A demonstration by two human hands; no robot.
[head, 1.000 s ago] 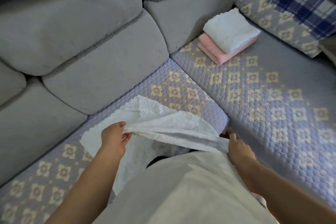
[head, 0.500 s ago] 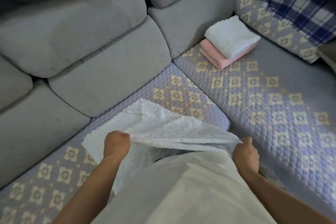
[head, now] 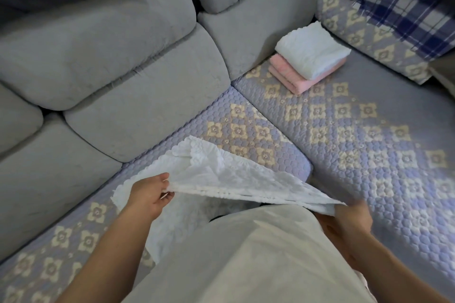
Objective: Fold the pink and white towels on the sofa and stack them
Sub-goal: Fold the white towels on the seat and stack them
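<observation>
A white textured towel is stretched just above the near sofa seat, partly lifted, its far edge lying on the quilted cover. My left hand pinches its near left edge. My right hand grips the near right corner, blurred. Farther back on the right seat a folded white towel lies on top of a folded pink towel as a small stack. My light shirt hides the towel's near lower part.
The sofa seat wears a lilac quilted cover with cream flower squares. Grey back cushions rise behind the left seat. A blue plaid cushion sits at the far right corner.
Both hands have lifted the towel's near edge and pulled it taut; the left hand turned from a closed fist to a thumb-and-finger pinch, and the right hand shifted slightly right.
</observation>
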